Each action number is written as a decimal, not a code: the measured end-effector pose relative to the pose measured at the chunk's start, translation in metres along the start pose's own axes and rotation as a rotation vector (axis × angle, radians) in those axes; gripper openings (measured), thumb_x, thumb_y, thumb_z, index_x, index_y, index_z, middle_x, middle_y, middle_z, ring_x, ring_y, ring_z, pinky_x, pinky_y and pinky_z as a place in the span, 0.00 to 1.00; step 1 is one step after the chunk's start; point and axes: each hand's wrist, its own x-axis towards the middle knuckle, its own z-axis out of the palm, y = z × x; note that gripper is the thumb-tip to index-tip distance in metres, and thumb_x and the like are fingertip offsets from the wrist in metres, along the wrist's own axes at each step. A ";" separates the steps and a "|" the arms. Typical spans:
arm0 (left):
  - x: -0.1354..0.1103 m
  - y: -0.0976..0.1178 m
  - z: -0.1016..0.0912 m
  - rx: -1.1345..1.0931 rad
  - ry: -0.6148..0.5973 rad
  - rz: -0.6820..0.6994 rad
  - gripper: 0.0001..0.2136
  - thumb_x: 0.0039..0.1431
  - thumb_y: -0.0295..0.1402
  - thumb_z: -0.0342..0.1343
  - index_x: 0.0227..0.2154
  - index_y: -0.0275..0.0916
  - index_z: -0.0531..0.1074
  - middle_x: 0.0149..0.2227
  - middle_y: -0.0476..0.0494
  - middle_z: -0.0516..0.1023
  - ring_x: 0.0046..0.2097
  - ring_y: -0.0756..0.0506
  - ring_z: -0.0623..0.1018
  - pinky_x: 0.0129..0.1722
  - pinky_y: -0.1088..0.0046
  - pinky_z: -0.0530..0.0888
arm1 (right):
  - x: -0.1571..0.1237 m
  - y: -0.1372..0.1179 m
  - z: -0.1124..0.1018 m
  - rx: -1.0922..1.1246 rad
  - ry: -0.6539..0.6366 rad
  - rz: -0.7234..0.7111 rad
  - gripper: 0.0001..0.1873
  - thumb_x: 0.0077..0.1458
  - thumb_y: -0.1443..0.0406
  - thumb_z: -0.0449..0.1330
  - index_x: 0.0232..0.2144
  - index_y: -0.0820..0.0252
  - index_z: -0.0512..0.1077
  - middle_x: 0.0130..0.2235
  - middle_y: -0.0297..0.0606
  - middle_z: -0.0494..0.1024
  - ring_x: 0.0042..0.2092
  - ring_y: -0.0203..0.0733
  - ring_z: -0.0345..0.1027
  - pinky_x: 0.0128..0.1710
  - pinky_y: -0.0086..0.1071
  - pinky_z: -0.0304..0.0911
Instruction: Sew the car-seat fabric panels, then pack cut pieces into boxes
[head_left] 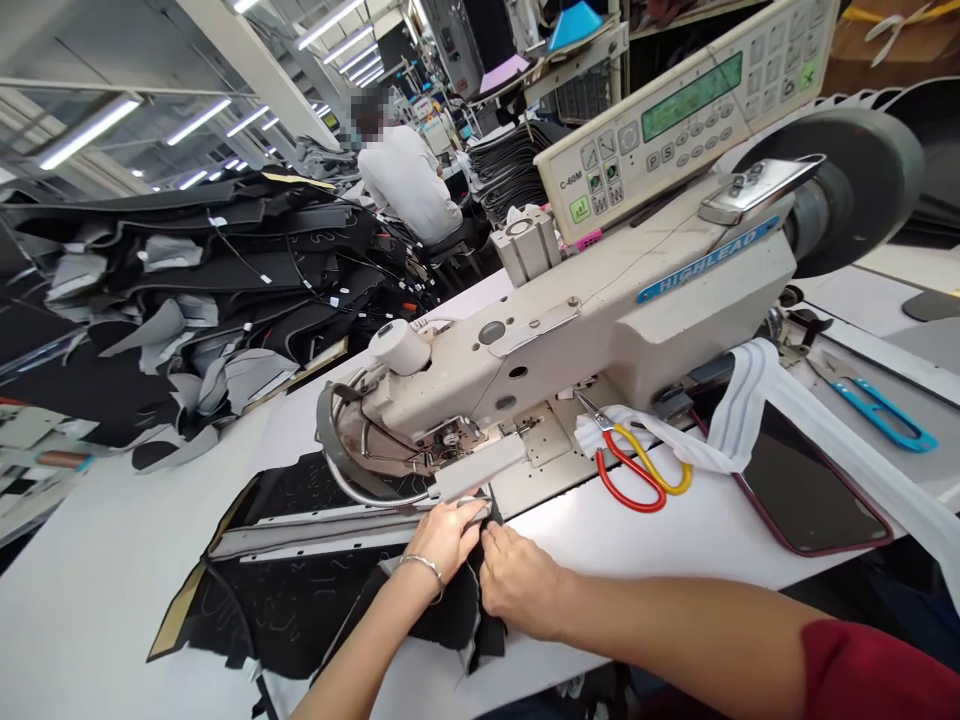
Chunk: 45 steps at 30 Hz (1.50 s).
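My left hand (444,540), with a bracelet at the wrist, is closed on the near end of the grey strip on a black fabric panel (300,610). Beside it, my right hand (521,580) pinches the panel's edge, its fingers curled in. Both hands are just in front of the needle area of a sewing machine (600,280). The grey strip (322,532) runs left along the panel, bordered by white edging. What lies under my fingertips is partly hidden.
Scissors (637,470) with red and yellow handles, a white band (750,400), a phone (810,480) and blue-handled snips (885,410) lie to the right. Stacked black panels (247,250) stand at the back left. A seated person (409,180) is farther back.
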 end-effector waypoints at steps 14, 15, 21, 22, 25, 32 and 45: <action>-0.009 0.007 0.027 0.000 0.042 -0.152 0.17 0.53 0.28 0.43 0.45 0.45 0.66 0.51 0.44 0.64 0.44 0.47 0.72 0.44 0.70 0.69 | 0.001 -0.001 -0.003 -0.058 0.106 -0.030 0.15 0.43 0.77 0.48 0.34 0.81 0.69 0.33 0.59 0.72 0.35 0.50 0.67 0.33 0.41 0.64; -0.008 0.006 0.028 0.002 0.041 -0.158 0.17 0.53 0.29 0.42 0.45 0.45 0.66 0.50 0.43 0.65 0.43 0.46 0.72 0.44 0.69 0.69 | 0.001 -0.001 -0.001 -0.059 0.106 -0.026 0.15 0.44 0.77 0.48 0.34 0.81 0.69 0.33 0.59 0.72 0.35 0.50 0.67 0.33 0.41 0.64; 0.004 -0.002 0.026 -0.040 0.053 -0.173 0.18 0.53 0.29 0.41 0.45 0.48 0.66 0.43 0.46 0.72 0.44 0.46 0.72 0.45 0.68 0.68 | 0.009 0.010 0.015 -0.041 0.151 -0.024 0.15 0.46 0.76 0.47 0.36 0.80 0.69 0.35 0.59 0.72 0.39 0.49 0.66 0.37 0.39 0.64; 0.007 -0.002 0.024 -0.046 0.071 -0.181 0.17 0.53 0.29 0.42 0.44 0.48 0.67 0.42 0.47 0.73 0.44 0.46 0.71 0.46 0.68 0.67 | 0.011 0.013 0.017 -0.037 0.160 -0.031 0.15 0.47 0.76 0.47 0.37 0.81 0.68 0.35 0.59 0.72 0.39 0.49 0.66 0.38 0.39 0.64; 0.014 -0.003 0.020 -0.068 0.125 -0.220 0.15 0.52 0.29 0.43 0.39 0.46 0.71 0.40 0.47 0.74 0.43 0.47 0.71 0.46 0.70 0.66 | 0.016 0.022 0.022 -0.005 0.178 -0.022 0.16 0.49 0.75 0.48 0.39 0.82 0.67 0.36 0.60 0.71 0.40 0.49 0.65 0.40 0.39 0.64; 0.021 -0.005 0.021 -0.168 0.170 -0.267 0.15 0.51 0.27 0.44 0.37 0.47 0.71 0.38 0.48 0.74 0.37 0.50 0.72 0.42 0.73 0.68 | 0.019 0.027 0.022 0.042 0.193 0.030 0.13 0.48 0.74 0.50 0.36 0.78 0.69 0.37 0.55 0.72 0.39 0.47 0.65 0.42 0.37 0.65; 0.020 -0.003 0.017 -0.099 0.140 -0.252 0.15 0.52 0.28 0.41 0.38 0.45 0.71 0.38 0.47 0.74 0.43 0.47 0.70 0.46 0.71 0.66 | 0.019 0.024 0.029 -0.006 0.239 0.051 0.14 0.47 0.73 0.52 0.37 0.79 0.70 0.37 0.54 0.73 0.40 0.49 0.66 0.41 0.38 0.65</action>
